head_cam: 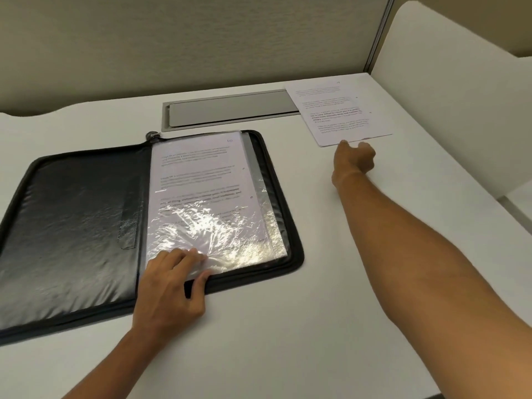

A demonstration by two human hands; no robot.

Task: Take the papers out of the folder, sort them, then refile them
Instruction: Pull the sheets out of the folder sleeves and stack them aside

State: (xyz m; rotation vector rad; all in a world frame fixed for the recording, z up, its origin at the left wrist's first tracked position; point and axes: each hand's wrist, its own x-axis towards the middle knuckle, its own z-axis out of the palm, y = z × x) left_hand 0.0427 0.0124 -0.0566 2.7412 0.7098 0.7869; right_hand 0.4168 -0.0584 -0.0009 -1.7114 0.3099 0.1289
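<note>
Folder [74, 226]: black, zip-edged, lying wide open and flat on the white table [288, 326], taking up the left and centre of the view.
Left flap: dark glossy lining facing up, a narrow strap [128, 223] running down near the spine.
Right flap: clear plastic sleeves [230, 234] stacked there, crinkled and catching heavy glare low down.
Top sleeved page [198, 174]: printed text in blocks, a handwritten "10" in the upper right corner, punch holes along the right edge.
Left hand [169, 292]: planted at the folder's near edge, fingers [187, 256] spread and lying on the bottom corner of the sleeves, thumb tucked under the sleeve edge, so pinching that corner lightly.
Zip pull [152, 135]: sitting at the top of the spine, just off the far edge.
Grey cable tray [230, 110]: recessed slot in the table beyond the folder, lid closed.
Right hand [354, 162]: reaching far forward, arm stretched across the table, fingers loosely curled, fingertips at the near edge of the loose sheet; cannot tell whether touching or gripping it.
Loose sheet [336, 110]: printed paper lying flat out of the folder at the far right of the table, slightly skewed, its top left corner overlapping the end of the cable tray.
Partition [449, 82]: white panel rising along the table's right side.
</note>
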